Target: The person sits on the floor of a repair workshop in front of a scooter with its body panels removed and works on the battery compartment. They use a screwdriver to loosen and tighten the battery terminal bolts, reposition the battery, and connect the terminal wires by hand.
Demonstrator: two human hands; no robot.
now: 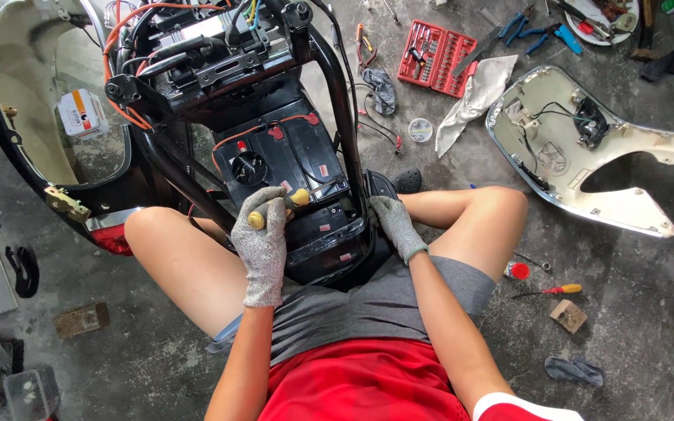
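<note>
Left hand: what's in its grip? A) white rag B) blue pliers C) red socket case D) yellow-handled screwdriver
D: the gloved left hand is closed around a yellow-handled screwdriver over the black battery box; the pliers, rag and socket case lie on the floor.

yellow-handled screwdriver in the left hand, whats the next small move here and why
Probably tip the yellow-handled screwdriver down so its tip meets a fastener on the black battery pack. The left hand grips it by the handle above the pack, the shaft hidden, while the right hand steadies the black frame tube beside it.
</note>
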